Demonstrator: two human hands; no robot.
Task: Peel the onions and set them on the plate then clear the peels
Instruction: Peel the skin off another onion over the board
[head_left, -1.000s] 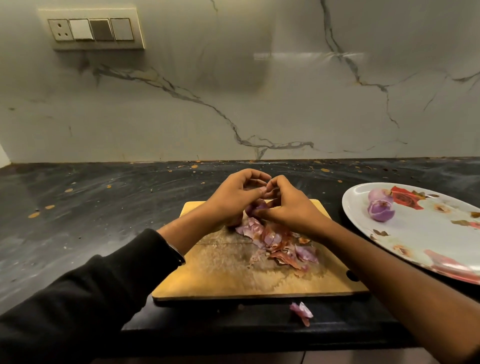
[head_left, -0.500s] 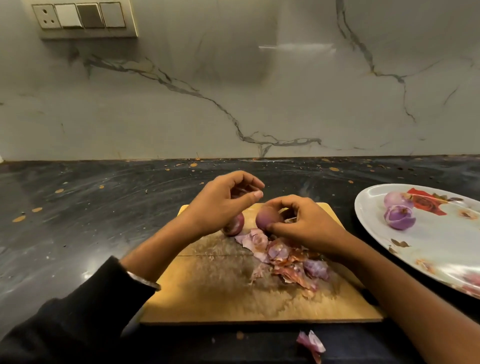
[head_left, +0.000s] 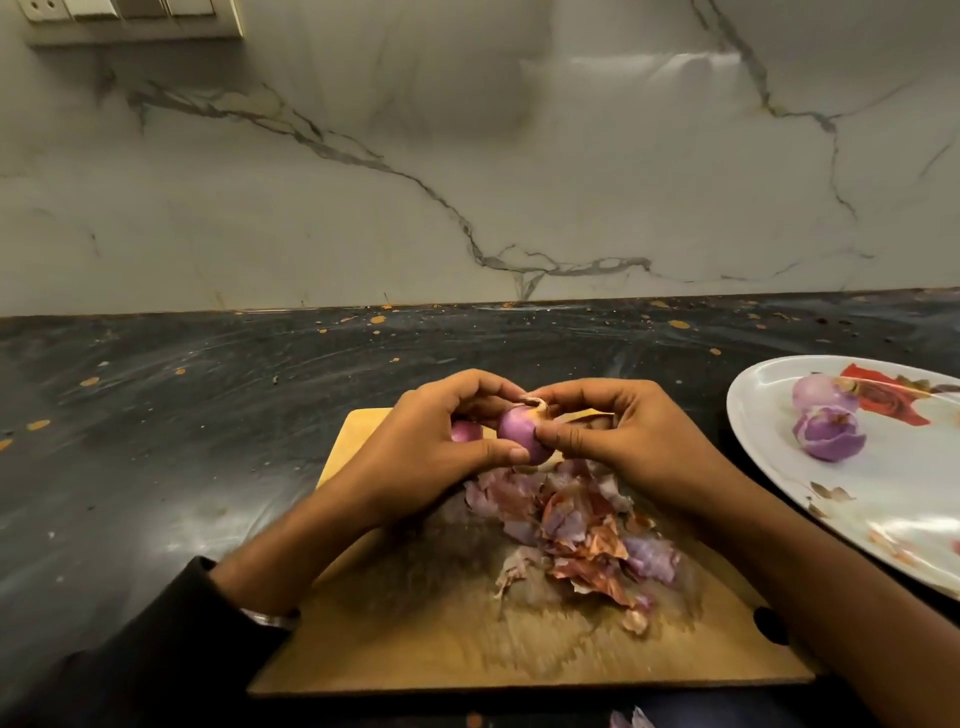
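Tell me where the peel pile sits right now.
Head view: the peel pile lies mid-cutting board, just below both hands, left of the plate.

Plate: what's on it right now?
Two peeled onions sit near the far left of the plate, touching. Its right part runs out of frame, so anything there cannot be seen.

No text, label or number can be read anywhere.

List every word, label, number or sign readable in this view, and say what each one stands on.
None can be read. The plate carries only a printed flower pattern, no lettering. The switch panel on the wall shows no legible marking. The cutting board, the onion in the hands and the peels bear no text.
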